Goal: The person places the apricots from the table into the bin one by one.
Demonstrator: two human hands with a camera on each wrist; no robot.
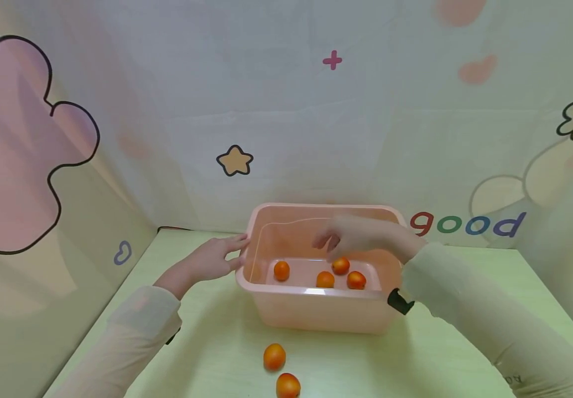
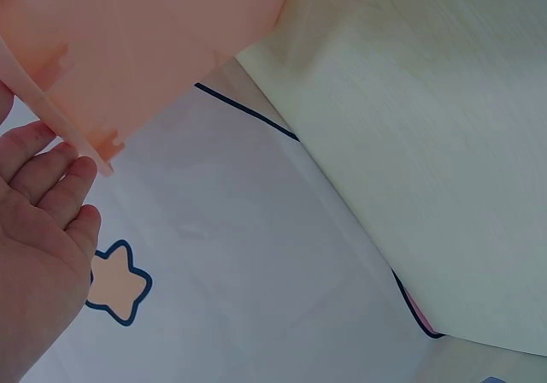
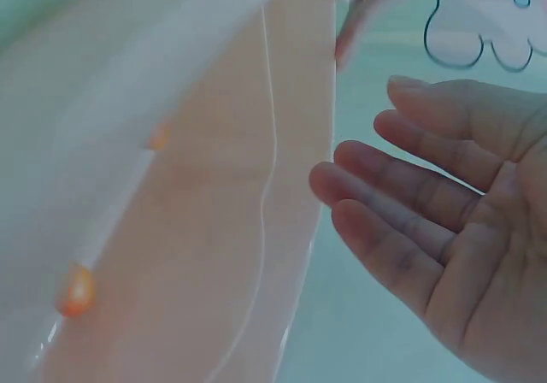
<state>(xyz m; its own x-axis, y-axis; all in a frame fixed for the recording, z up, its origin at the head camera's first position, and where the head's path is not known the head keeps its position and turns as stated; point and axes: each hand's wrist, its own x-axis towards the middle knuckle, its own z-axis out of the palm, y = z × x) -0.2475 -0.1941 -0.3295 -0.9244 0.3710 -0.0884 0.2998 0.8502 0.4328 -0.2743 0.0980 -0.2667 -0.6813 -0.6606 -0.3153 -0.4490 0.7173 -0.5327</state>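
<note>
A pink plastic bin (image 1: 316, 309) stands on the table with several round orange fruits inside, among them one fruit (image 1: 281, 271) at the left and another fruit (image 1: 356, 280) at the right. My left hand (image 1: 212, 258) touches the bin's left rim with its fingertips; the left wrist view shows the fingers (image 2: 55, 178) lying along the outside of that rim. Over the bin's right half hangs my right hand (image 1: 353, 235), loosely bent, above a fruit (image 1: 340, 265). In the right wrist view its fingers (image 3: 402, 255) are spread and nothing lies in the palm.
Two more orange fruits, one (image 1: 274, 357) behind the other (image 1: 288, 385), lie on the pale green table (image 1: 207, 342) in front of the bin. A printed cloth backdrop (image 1: 286, 127) rises close behind and along both sides.
</note>
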